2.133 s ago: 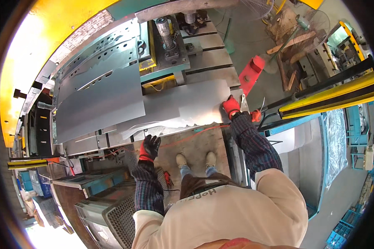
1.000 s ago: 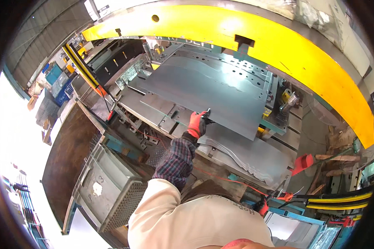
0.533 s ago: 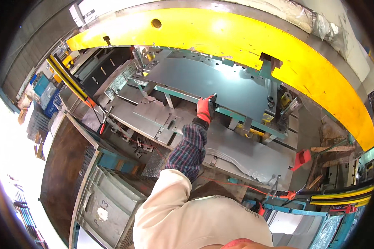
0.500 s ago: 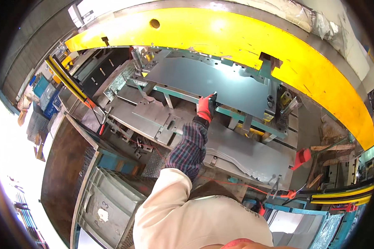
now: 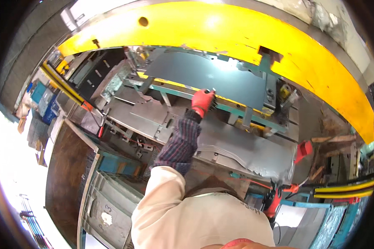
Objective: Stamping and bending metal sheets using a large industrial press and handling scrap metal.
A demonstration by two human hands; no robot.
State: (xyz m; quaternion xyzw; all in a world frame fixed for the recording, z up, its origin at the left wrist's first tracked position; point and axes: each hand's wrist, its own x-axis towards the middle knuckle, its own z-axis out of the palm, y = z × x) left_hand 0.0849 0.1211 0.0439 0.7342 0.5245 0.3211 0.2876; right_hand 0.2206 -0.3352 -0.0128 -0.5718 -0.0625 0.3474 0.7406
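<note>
My left hand (image 5: 203, 101), in a red and black glove, reaches out over the front edge of the press die. Its fingers are curled in, and a small shiny bit shows at the fingertips, too small to name. Just beyond it lies a flat grey metal sheet (image 5: 203, 76) on the die, with a yellow strip (image 5: 232, 101) showing along its near edge. A teal rail (image 5: 176, 92) runs below the hand. My right hand (image 5: 273, 204), also in a red and black glove, is low at the right beside my body, close to an orange-red fitting (image 5: 291, 189); its fingers are blurred.
A yellow press beam (image 5: 220, 29) arches across the far side. Nearer me, more grey sheets (image 5: 245, 145) lie on the bed. Yellow and black posts stand at left (image 5: 64, 83) and right (image 5: 345, 191). A grey bin (image 5: 112, 207) sits at lower left, a red holder (image 5: 303, 151) at right.
My left hand has drawn back slightly, its pointing finger now curled. The metal sheet sits farther from me, baring the yellow strip. My right hand has risen into fuller view.
</note>
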